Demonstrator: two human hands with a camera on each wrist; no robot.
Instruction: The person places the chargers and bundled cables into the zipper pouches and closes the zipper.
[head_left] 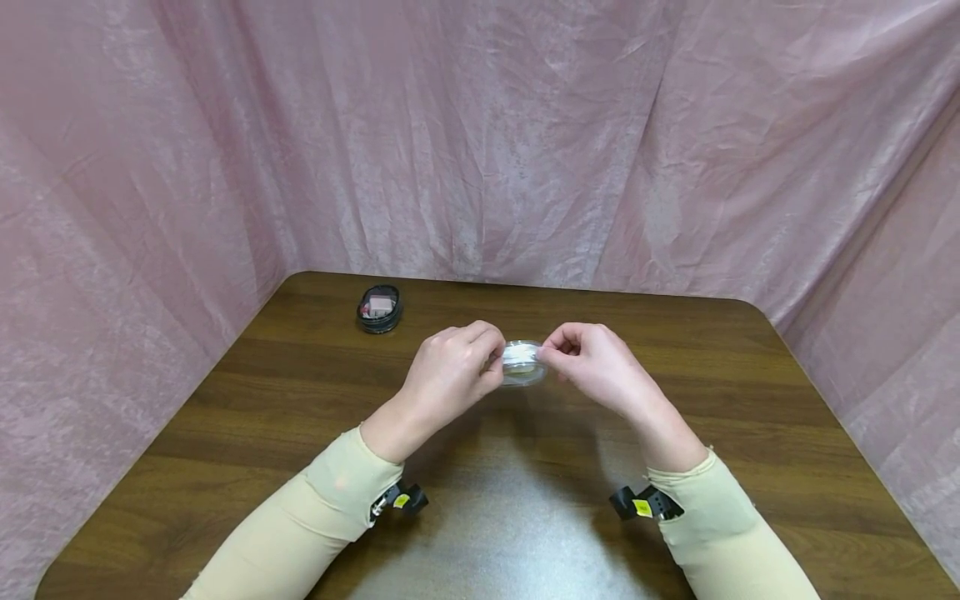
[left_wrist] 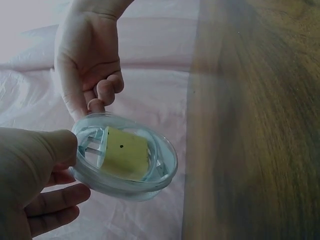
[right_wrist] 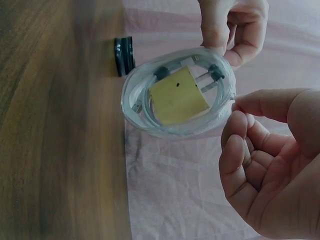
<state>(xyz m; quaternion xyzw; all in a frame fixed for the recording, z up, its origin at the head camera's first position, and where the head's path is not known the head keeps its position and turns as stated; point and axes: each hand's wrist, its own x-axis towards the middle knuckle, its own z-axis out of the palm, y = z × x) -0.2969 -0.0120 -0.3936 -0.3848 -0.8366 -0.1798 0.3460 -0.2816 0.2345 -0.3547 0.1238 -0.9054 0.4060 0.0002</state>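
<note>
A clear oval case (head_left: 522, 354) is held up over the table between both hands. Through its see-through side, a yellow charger plug (right_wrist: 179, 97) with metal prongs shows, along with a coiled pale cable (right_wrist: 148, 111). My left hand (head_left: 450, 367) grips one end of the case between thumb and fingers. At the opposite end, my right hand (head_left: 596, 367) pinches the edge with thumb and forefinger. Whether those fingertips hold a small tab there is too small to tell. In the left wrist view, the charger plug (left_wrist: 125, 157) faces the camera.
A round black-rimmed case (head_left: 379, 309) with a pale pink block inside lies at the back left of the brown wooden table (head_left: 285, 433). Pink curtains (head_left: 480, 150) hang behind the table and along both sides.
</note>
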